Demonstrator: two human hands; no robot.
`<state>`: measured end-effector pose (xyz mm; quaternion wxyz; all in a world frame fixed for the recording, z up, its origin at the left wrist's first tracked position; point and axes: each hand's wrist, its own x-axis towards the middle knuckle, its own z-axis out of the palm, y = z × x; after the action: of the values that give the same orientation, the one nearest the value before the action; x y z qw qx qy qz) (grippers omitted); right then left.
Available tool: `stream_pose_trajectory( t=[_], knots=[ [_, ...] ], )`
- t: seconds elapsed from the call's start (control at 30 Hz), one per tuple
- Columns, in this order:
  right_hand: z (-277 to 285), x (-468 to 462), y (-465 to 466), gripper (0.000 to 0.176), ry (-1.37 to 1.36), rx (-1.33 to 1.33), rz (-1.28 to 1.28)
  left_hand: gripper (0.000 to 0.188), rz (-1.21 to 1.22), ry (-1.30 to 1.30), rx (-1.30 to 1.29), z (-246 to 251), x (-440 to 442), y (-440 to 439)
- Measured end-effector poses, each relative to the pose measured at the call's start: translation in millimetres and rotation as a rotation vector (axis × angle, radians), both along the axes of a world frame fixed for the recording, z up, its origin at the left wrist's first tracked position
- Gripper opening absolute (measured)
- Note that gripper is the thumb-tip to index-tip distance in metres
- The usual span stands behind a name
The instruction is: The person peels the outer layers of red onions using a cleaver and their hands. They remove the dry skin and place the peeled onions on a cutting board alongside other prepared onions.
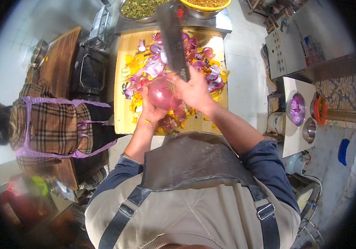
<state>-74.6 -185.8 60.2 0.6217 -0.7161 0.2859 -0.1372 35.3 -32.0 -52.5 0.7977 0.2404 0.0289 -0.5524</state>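
A red onion (163, 94) with a tuft of roots rests in my left hand (151, 107), whose fingers curl round its left and lower side. My right hand (195, 90) grips the handle of a cleaver (173, 40) and lies against the onion's right side. The cleaver's broad dark blade points away from me and is blurred. Under both hands a wooden cutting board (123, 118) bears a heap of purple onion skins (154, 67) mixed with yellow-orange peelings (138, 60).
Beyond the board stand a metal bowl of chopped greens (139, 9) and a yellow basket (207, 7) over a metal bowl. A person in a plaid top (53, 124) is at a wooden counter (58, 59) on the left. At right, a side table (290, 143) holds a bowl of peeled onions (296, 109).
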Motion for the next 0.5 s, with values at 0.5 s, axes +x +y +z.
stream_pose_trajectory(
  t=[0.5],
  knots=[
    [-7, -119, 56, 0.046, 0.141, -0.766, 0.29, 0.073, 0.347, -0.126, 0.079, -13, -23, 27]
  ],
)
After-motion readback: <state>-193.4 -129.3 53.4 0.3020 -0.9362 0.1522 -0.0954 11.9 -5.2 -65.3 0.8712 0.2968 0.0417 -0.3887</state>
